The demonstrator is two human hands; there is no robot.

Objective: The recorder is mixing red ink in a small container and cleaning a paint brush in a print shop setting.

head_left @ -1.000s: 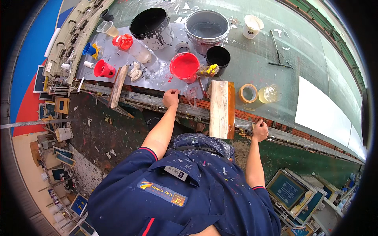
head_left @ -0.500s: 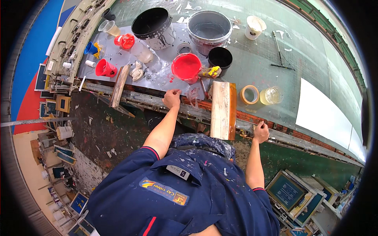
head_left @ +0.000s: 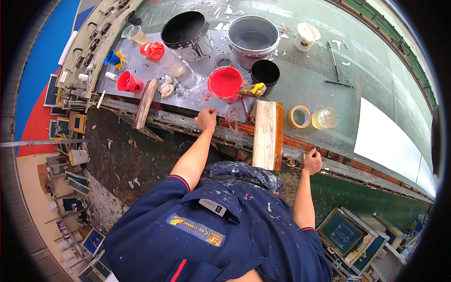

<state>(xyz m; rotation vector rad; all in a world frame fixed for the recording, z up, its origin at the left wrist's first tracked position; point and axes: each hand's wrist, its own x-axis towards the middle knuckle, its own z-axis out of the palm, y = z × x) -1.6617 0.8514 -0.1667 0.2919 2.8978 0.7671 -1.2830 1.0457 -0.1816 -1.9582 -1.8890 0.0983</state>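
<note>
My left hand [head_left: 206, 119] rests at the near edge of the table, its fingers curled in, with nothing seen in them. A clear crumpled plastic piece [head_left: 232, 117] lies just right of it. My right hand [head_left: 312, 162] is closed in a loose fist at the same edge, farther right, and no object shows in it. Between the hands a wide wooden-handled squeegee [head_left: 265, 134] with an amber blade [head_left: 279, 136] juts over the edge, touched by neither hand. Beyond it stand a red paint tub [head_left: 225, 83] and a black pot [head_left: 265, 75], with a yellow-smeared tool [head_left: 253, 90] lying against them.
A tape roll [head_left: 299, 116] and a jar of yellowish liquid [head_left: 323, 117] stand at right, near white sheets [head_left: 385, 134]. Large black [head_left: 188, 37] and grey [head_left: 252, 40] buckets stand farther back. A second wooden squeegee [head_left: 145, 104] overhangs the edge at left, beside a red cup [head_left: 129, 82].
The view has shifted slightly, so the table things sit a little lower and to the right. Both hands stay at the table edge, still closed.
</note>
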